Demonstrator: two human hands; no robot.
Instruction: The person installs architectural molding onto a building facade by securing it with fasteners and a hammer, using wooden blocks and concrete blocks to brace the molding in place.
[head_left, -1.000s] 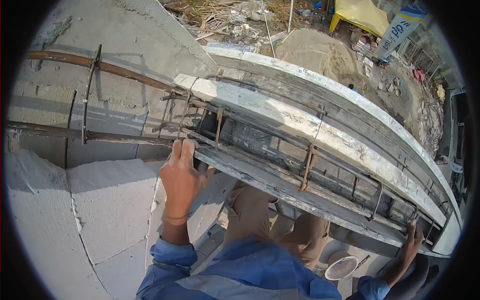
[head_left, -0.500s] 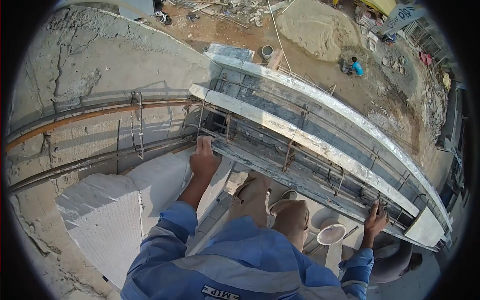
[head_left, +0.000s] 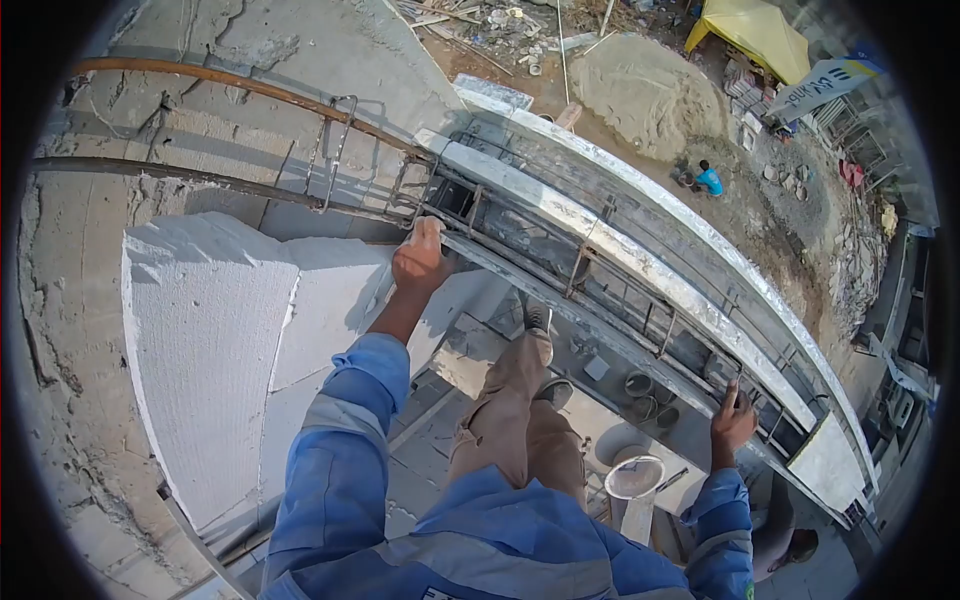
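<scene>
Lengthwise, the plank [head_left: 600, 333] slants from the left hand [head_left: 420, 258] — curled over its end — to the right hand [head_left: 733, 424], grip unclear.

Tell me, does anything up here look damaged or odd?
Yes: the big white block, left of the left hand, has a ragged end, as if broken, while its face looks flat. The wall beside it looks rough and cracked.
</scene>
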